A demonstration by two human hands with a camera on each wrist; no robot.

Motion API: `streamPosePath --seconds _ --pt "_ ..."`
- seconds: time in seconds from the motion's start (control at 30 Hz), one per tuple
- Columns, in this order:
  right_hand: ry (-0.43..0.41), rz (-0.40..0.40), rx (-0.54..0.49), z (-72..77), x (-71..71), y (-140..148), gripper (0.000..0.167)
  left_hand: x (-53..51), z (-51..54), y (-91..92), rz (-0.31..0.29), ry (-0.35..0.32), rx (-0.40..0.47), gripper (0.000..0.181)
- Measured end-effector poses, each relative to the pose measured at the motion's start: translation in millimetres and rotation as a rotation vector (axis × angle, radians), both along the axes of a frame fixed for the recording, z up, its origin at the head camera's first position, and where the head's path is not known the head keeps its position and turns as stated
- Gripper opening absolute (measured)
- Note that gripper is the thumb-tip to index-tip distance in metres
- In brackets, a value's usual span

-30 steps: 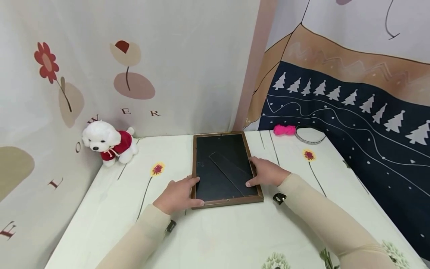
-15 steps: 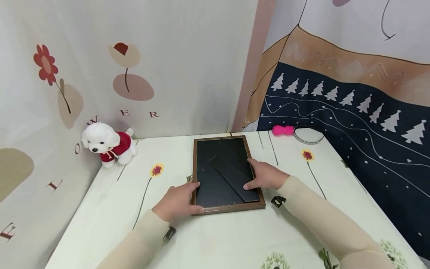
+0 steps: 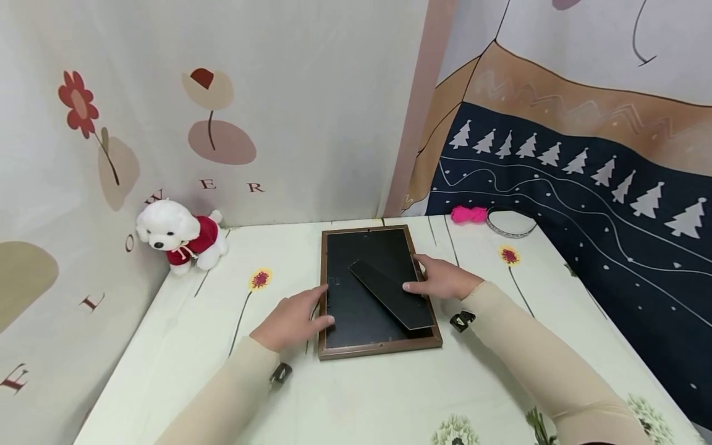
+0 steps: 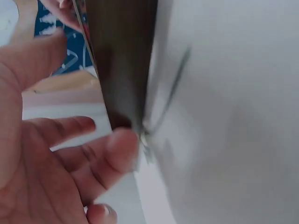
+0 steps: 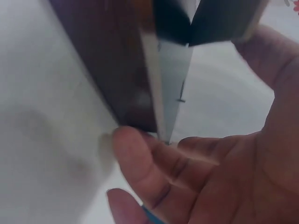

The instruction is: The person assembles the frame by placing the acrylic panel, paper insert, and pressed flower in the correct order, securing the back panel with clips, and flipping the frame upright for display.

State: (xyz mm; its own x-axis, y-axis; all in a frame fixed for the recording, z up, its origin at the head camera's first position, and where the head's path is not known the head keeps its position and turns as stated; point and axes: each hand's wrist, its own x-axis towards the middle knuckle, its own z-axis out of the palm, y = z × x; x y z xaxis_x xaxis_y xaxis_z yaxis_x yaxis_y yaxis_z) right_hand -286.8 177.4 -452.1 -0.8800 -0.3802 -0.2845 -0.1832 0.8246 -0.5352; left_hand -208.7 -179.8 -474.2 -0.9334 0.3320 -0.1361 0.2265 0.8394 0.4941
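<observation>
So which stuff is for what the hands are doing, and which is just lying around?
Part of the job:
brown frame, black back facing up
stand flap on its back

Just lying about:
white toy dog
pink thing
thin band

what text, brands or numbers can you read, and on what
"F L O W E R": brown letters on the white flower-printed fabric wall
Faint mark on the black backing of the brown wooden picture frame: unreadable
Tiny pale mark on tan printed fabric: unreadable

Both hands (image 3: 290,318) (image 3: 445,279) apart, thumbs (image 3: 415,287) inward
</observation>
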Motion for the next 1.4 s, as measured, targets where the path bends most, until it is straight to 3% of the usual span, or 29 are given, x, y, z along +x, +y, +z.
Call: streamPosePath --seconds 0.13,0.27,0.43,0.7,1.07,1.2,1.4 --pt "0.02 0.013 -0.019 -6.3 -16.5 4 0.082 -25.1 -5.4 -8.0 0.002 -0.04 0.065 0.07" --pt "0.066 0.039 -0.043 -14.6 -30.8 6 0.07 -46.9 -9.1 -9.6 -0.014 -0.037 0.043 0.069" --pt "0.084 0.046 -0.056 -21.3 -38.5 7 0.066 -62.1 -9.4 -8.0 -0.017 -0.042 -0.006 0.068" --pt "0.094 0.03 -0.018 -17.9 -36.7 5 0.067 -66.8 -4.3 -4.8 -0.039 -0.049 -0.049 0.068" --pt "0.202 0.067 0.214 -12.5 -36.7 -9 0.055 -67.9 2.3 -4.3 -0.039 -0.052 -0.074 0.069" --pt "0.237 0.113 0.312 -12.6 -39.6 -9 0.049 -68.6 2.8 -4.7 -0.032 -0.058 -0.091 0.068" --pt "0.209 0.104 0.269 -14.1 -44.8 2 0.046 -68.5 2.0 -2.4 -0.027 -0.069 -0.094 0.068"
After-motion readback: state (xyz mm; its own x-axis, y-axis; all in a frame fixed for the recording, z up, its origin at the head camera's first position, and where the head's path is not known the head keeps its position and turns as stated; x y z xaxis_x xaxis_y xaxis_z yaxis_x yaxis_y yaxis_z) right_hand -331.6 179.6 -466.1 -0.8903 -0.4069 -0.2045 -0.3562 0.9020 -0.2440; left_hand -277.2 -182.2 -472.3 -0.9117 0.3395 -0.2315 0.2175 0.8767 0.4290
